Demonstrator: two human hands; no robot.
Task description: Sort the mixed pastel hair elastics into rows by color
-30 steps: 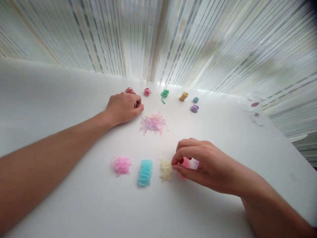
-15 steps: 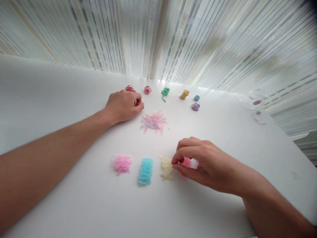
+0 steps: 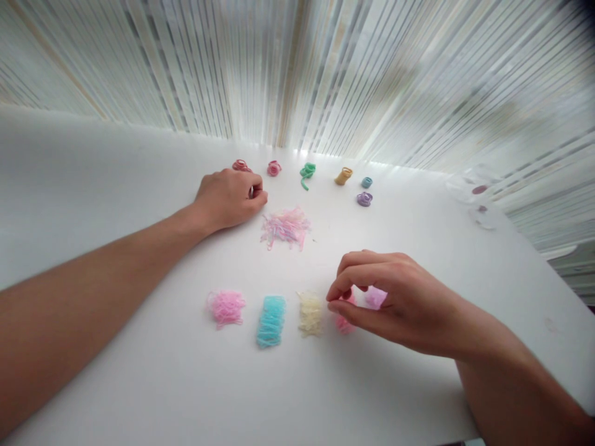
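Left hand (image 3: 230, 197): we rest it on the far part of the desk (image 3: 186, 378), fingers curled in toward the thumb; we cannot tell whether anything sits inside the curl.
Right hand (image 3: 393, 303): we hold it above the near row, thumb and forefinger narrowed to a pinch, tips close together; we cannot tell whether a strand is between them.
Near row: from left to right we see a light pink pile (image 3: 227, 308), a turquoise pile (image 3: 271, 321), a cream pile (image 3: 310, 314), a deeper pink pile (image 3: 343, 326) and a lilac pile (image 3: 375, 298), the last two partly covered by our right hand. The cream pile lies just beside our pinching fingertips.
Middle: we have a mixed pink-and-lilac pile (image 3: 286, 228) lying loose, near our left hand.
Far row: we see a red coil (image 3: 240, 165) just behind our left knuckles, then a rose coil (image 3: 274, 168), a green coil (image 3: 307, 171) with one end trailing, an ochre coil (image 3: 343, 176) and a small blue coil (image 3: 367, 183), with a purple coil (image 3: 365, 199) in front of it.
Backdrop: we face a striped curtain (image 3: 260, 68) beyond the desk.
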